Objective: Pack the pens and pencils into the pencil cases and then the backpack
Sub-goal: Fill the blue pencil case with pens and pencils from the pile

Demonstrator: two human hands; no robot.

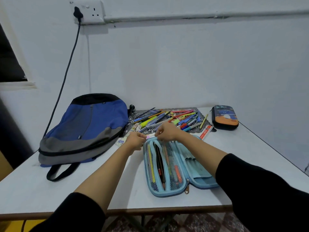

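1. The light blue pencil case [192,163] lies unzipped and spread flat on the white table [254,148], near its front edge.
2. Its left half holds a yellow pencil [150,164], a black pencil [160,166] and an orange pen [177,171], the last one under a mesh pocket.
3. Both hands meet at the far rim of this case. The left hand [135,140] pinches the pink end of a slim white piece [150,136] between curled fingertips; I cannot tell whether it is a pen or an eraser.
4. The right hand [167,131] has its fingers curled down at the other end of that piece and appears to pinch it too, just above the case's rim.
5. Behind the hands, a loose pile of pens and pencils [177,118] lies on a dark patterned mat [133,114].
6. A red-and-white ruler [206,132] lies at the pile's right edge.
7. The blue and grey backpack [87,124] lies flat on the left of the table, zipped, just beside the mat.
8. A second pencil case [224,117] — dark, with an orange band — sits closed at the far right, apart from the pile.
9. Black sleeves cover both arms above the bare forearms.
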